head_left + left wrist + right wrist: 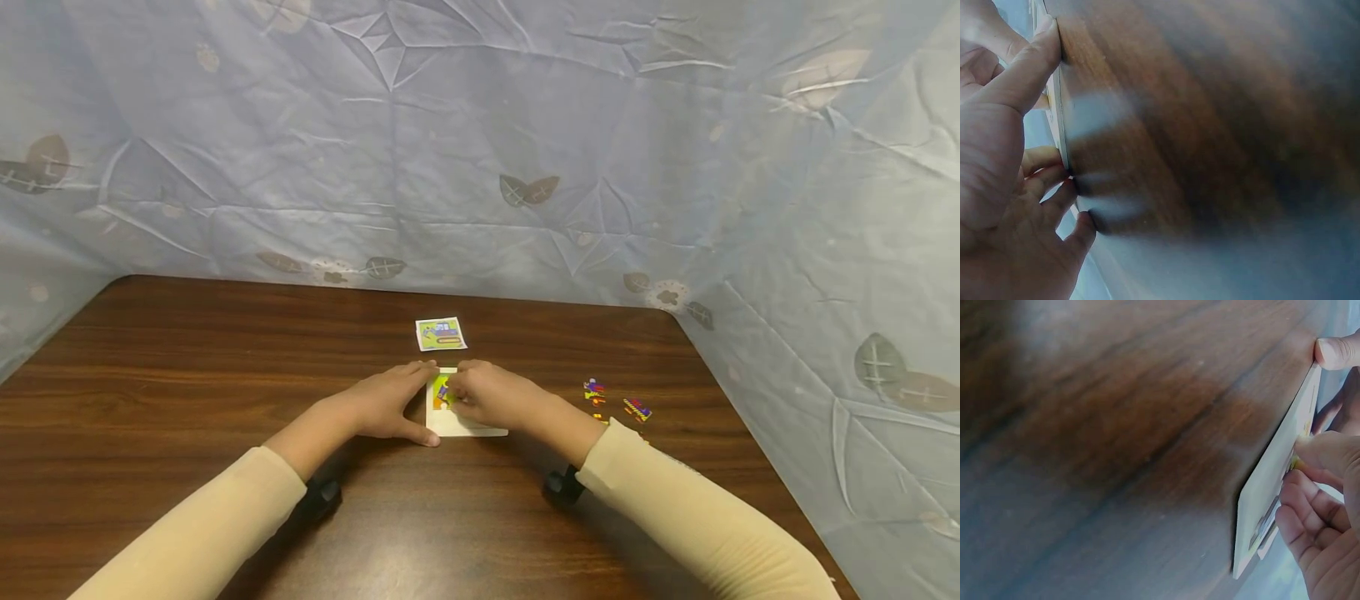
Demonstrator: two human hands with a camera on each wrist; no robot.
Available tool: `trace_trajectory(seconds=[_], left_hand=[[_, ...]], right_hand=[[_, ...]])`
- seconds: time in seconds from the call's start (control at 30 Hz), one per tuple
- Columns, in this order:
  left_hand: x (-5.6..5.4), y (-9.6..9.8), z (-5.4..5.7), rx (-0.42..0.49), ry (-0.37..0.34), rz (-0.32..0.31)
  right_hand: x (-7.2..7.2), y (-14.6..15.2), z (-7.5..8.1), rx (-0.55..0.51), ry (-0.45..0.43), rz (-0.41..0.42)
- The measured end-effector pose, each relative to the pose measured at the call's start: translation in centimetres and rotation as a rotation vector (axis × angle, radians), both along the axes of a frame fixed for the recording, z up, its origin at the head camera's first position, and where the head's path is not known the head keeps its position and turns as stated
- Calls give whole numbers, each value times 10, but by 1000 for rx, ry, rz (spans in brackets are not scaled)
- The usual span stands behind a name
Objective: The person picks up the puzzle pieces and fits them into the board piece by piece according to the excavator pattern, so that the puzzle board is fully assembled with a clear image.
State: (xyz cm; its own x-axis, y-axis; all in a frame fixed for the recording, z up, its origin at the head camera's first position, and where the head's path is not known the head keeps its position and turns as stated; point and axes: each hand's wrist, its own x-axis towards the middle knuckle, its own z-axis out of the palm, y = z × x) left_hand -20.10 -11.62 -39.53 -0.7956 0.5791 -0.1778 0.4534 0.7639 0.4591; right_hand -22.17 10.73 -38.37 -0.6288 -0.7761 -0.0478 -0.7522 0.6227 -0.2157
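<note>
A shallow pale puzzle tray (468, 432) lies on the table, with a green and orange picture section showing at its left side. My left hand (384, 404) rests along the tray's left edge, thumb at the near corner and fingertips toward the far corner. The left wrist view shows these fingertips (1084, 228) right at the table beside the tray's rim. Over the tray, my right hand (495, 396) has bent fingers and covers much of the inside. In the right wrist view, its thumb and index finger pinch a small yellow puzzle piece (1295, 464), mostly hidden by them.
Beyond the tray lies a square picture card (441, 334) with a vehicle on green. Several loose puzzle pieces (637, 409) lie to the right, near my right forearm. A patterned grey curtain (450, 167) hangs behind and beside the brown table (187, 358).
</note>
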Motion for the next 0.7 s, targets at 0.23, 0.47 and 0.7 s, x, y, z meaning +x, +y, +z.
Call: trace_trajectory(seconds=[0.23,0.47,0.7], left_hand=[[-1,0,0,-7,9,-6],[0,-1,3,-9,-7,3],[-3,1,5,-18,-38,3]], right_hand=[[2,-2,3,5,-5,-11],[3,-3,5,19,17,3],[1,7,9,9,-28,17]])
